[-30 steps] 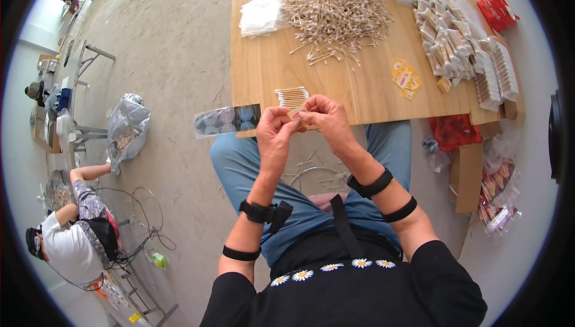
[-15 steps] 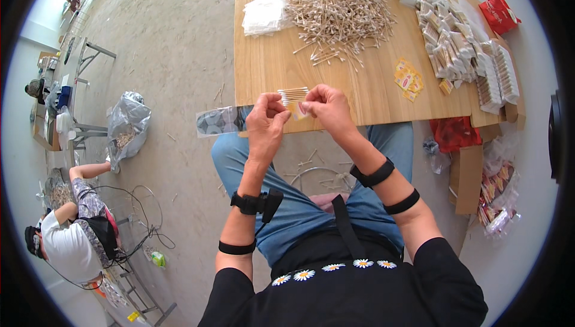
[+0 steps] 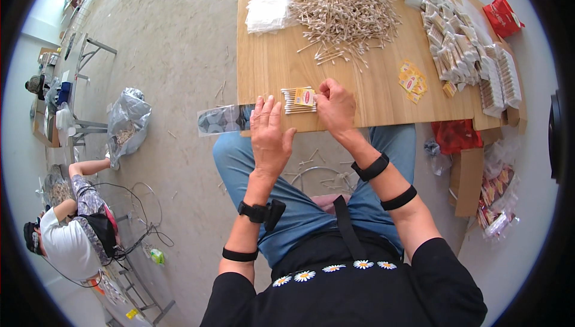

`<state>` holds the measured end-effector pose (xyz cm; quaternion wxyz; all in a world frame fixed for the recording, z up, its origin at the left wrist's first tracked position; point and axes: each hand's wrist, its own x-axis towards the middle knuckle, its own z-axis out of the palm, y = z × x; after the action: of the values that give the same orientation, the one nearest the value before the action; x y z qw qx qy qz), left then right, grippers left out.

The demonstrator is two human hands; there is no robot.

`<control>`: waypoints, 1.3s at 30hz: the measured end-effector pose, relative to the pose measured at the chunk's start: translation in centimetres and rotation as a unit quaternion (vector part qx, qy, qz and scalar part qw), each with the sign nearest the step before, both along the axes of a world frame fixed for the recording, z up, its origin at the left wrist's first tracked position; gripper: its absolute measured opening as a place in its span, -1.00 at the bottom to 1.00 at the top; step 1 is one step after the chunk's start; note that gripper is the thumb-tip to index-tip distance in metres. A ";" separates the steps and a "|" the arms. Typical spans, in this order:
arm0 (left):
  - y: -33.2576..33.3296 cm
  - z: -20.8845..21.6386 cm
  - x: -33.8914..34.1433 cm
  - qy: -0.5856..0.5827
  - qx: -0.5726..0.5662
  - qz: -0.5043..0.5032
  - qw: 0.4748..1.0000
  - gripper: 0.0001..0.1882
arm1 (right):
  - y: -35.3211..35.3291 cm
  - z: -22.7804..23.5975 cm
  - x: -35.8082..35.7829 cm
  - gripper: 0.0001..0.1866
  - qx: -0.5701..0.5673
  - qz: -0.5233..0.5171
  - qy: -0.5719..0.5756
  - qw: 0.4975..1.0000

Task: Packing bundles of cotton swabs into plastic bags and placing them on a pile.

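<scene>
Wooden table (image 3: 269,57) strewn with cotton swabs (image 3: 347,15), concrete floor (image 3: 173,45).

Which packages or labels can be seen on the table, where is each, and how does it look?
Small pack: near table edge, at right hand; sticks with yellow-red label.
Loose labels: right of it; yellow-red.
Packed bundles: far right; pale rows.
Red packet: right corner.
Clear bags: far left; whitish.

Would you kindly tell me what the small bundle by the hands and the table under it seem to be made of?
The bundle looks like thin pale wooden sticks with white, probably cotton, tips, under a yellow label, likely paper. The table shows a matt light wood grain, perhaps veneer or laminate.
</scene>
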<state>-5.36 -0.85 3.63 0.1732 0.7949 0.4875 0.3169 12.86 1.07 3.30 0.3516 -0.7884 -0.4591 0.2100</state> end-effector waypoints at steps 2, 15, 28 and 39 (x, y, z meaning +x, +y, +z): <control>0.0 0.2 0.1 0.080 -0.019 -0.010 0.997 -0.07 | -0.4 -0.3 0.9 -0.75 -0.018 0.010 -0.018 1.000; 1.2 0.1 0.9 0.167 -0.077 -0.041 0.982 0.37 | -1.6 1.1 1.8 -0.47 0.131 0.181 -0.215 0.951; 0.8 0.4 2.7 0.215 -0.057 -0.110 0.969 0.41 | -0.9 -0.5 0.9 -0.86 0.121 0.154 -0.204 0.959; -0.7 0.4 2.5 0.208 -0.074 -0.089 0.971 0.38 | -0.7 -0.3 0.4 -0.82 0.136 0.180 -0.203 0.953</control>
<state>-2.87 -1.55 4.06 0.1534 0.8687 0.4620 0.0910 13.23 0.37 3.03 0.3114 -0.6631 -0.6794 0.0412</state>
